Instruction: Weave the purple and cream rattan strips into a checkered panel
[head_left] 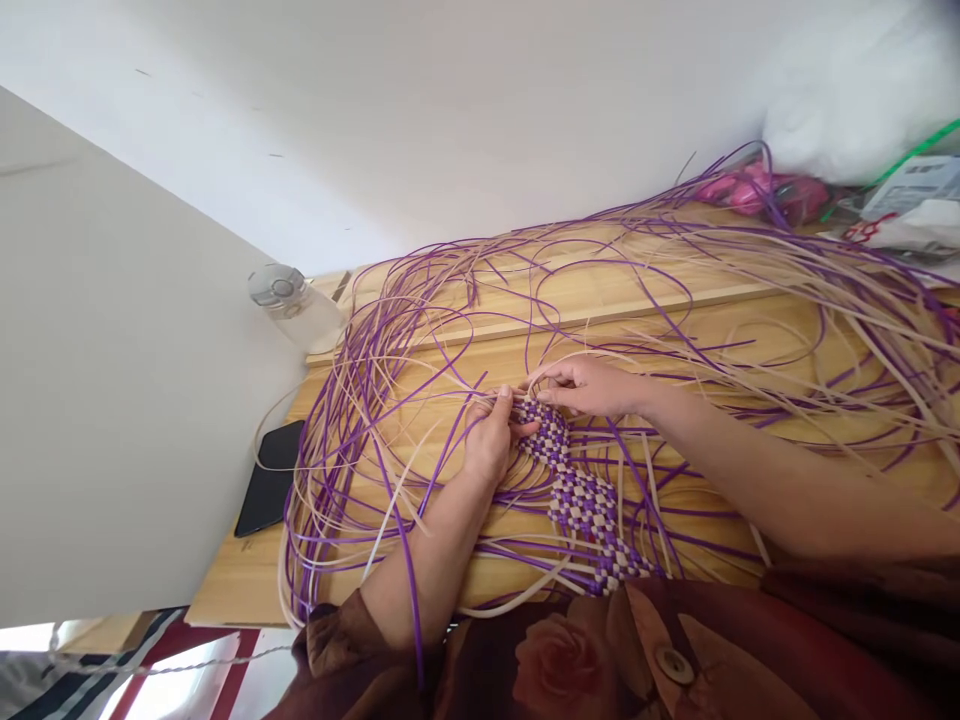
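A woven strip (585,503) of purple and beige checks runs from my lap up toward the table's middle, with loose strands fanning out on both sides. At its far end my left hand (493,435) is closed on the strip's edge, thumb on top. Just to the right, my right hand (574,388) is pinched around a thin beige strand (589,355) that arches away from the weave. The exact crossing between the fingertips is too small to make out.
Long purple and beige strands (420,290) spread over the wooden table (240,580). A clear lidded container (304,310) and a black tablet-like slab (271,478) are on the left. Plastic bags and a pink bundle (739,188) lie back right, and a wall rises behind.
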